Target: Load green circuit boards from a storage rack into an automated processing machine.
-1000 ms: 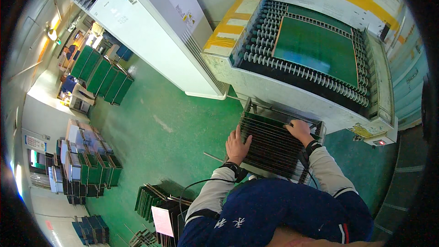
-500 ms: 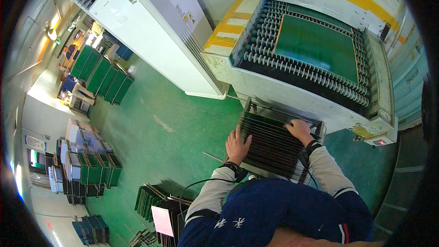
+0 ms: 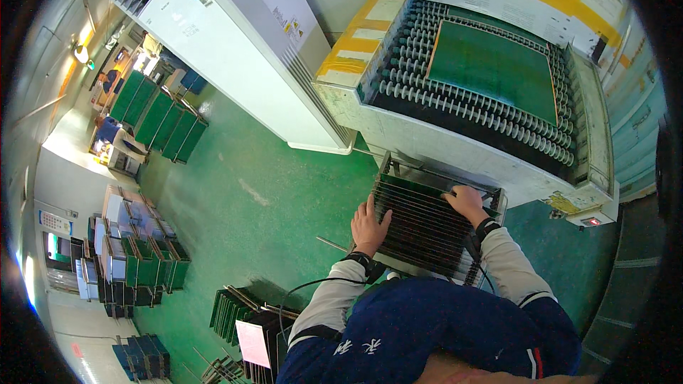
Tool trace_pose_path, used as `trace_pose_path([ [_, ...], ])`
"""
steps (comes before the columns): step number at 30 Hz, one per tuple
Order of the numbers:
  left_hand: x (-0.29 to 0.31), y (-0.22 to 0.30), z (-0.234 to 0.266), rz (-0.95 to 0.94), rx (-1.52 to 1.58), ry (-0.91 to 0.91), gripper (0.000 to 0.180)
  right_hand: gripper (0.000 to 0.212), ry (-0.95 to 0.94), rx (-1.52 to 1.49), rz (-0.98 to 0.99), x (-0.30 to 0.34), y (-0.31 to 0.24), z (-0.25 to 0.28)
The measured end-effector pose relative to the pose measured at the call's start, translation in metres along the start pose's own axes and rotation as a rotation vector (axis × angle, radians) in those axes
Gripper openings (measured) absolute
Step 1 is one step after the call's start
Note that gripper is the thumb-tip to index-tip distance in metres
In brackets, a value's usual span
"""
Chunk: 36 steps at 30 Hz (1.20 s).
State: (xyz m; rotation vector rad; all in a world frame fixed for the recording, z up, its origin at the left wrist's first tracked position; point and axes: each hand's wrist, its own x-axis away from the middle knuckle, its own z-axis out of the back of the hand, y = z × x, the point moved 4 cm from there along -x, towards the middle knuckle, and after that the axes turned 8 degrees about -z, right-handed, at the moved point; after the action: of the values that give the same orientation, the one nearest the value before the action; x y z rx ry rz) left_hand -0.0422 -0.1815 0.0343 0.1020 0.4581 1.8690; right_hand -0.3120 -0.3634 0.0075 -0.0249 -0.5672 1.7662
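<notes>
A metal rack (image 3: pixel 425 269) stands in front of me, holding a row of thin, dark green panels (image 3: pixel 420 231) on edge. My left hand (image 3: pixel 368 227) lies at the rack's left side, its fingers apart and the thumb over the panel edges. At the far right part of the rack, my right hand (image 3: pixel 466 204) has its fingers bent over the panels; what they grip, if anything, is hidden. Beyond the rack, a flat green panel (image 3: pixel 491 71) with a copper-coloured edge lies on the rollers of a conveyor machine (image 3: pixel 455 146).
Left of the machine stands a tall white air conditioner (image 3: pixel 235 50). Beside my left elbow are more racked panels (image 3: pixel 231 313) and a pink sheet (image 3: pixel 253 345). Stacked racks (image 3: pixel 146 259) line the left wall; people (image 3: pixel 117 135) are at the far left. A cable (image 3: pixel 313 283) crosses my left forearm.
On the rollers, the green panel has shifted slightly away from me, and the bright reflection on it has faded. Both my hands stay where they were.
</notes>
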Motion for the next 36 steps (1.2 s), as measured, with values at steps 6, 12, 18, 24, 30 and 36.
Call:
trace_pose_path([
  [6, 0.0001, 0.0012, 0.0009, -0.007, 0.000, 0.009, 0.080, 0.052, -0.015, -0.008, -0.011, -0.0015, 0.0021, -0.0019],
  [12, 0.0001, 0.0023, 0.0027, -0.003, 0.010, 0.004, 0.079, 0.050, -0.022, -0.008, -0.011, 0.0005, -0.0003, 0.0010],
  [18, -0.0001, 0.0027, 0.0029, -0.010, 0.017, 0.019, 0.079, 0.049, -0.015, -0.024, 0.000, -0.0007, 0.0023, -0.0010],
  [24, -0.0001, 0.0019, 0.0024, -0.008, 0.020, 0.010, 0.079, 0.049, -0.008, -0.014, -0.007, -0.0009, 0.0022, -0.0018],
  [30, -0.0005, 0.0006, -0.0002, -0.002, 0.010, 0.005, 0.079, 0.050, -0.016, 0.005, -0.004, -0.0028, 0.0031, -0.0032],
  [36, -0.0002, 0.0011, 0.0002, 0.001, 0.004, 0.003, 0.080, 0.050, -0.017, -0.003, -0.003, -0.0020, 0.0019, -0.0020],
])
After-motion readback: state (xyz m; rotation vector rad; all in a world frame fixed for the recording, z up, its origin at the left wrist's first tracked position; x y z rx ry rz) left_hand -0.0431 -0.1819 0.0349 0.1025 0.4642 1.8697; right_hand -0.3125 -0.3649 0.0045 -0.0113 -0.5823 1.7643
